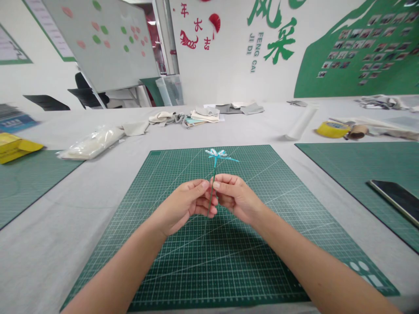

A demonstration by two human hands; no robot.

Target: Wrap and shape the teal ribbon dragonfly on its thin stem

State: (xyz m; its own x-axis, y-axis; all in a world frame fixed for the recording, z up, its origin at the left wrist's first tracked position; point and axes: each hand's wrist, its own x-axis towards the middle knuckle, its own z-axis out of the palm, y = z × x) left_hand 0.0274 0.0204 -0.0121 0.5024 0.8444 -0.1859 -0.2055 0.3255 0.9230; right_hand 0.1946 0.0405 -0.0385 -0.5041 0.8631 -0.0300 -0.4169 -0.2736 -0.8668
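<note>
A small flower with light blue and white petals point(216, 154) stands upright on a thin green stem point(214, 172). My right hand point(237, 196) pinches the stem between thumb and forefinger, below the petals. Close beside it, my left hand point(191, 203) has its thumb and forefinger pressed together at the stem, with the other fingers curled behind it. The stem's lower end reaches down past my fingers and looks faint. Both hands are above a green cutting mat point(183, 279) with a white grid.
More cutting mats lie at the left point(22, 183) and right, the right one bearing a phone point(396, 198). Farther back are a plastic-wrapped packet point(93, 144), cloth pieces point(204, 114), yellow tape point(333, 129) and a white roll point(303, 122). A yellow packet point(18, 147) sits at left.
</note>
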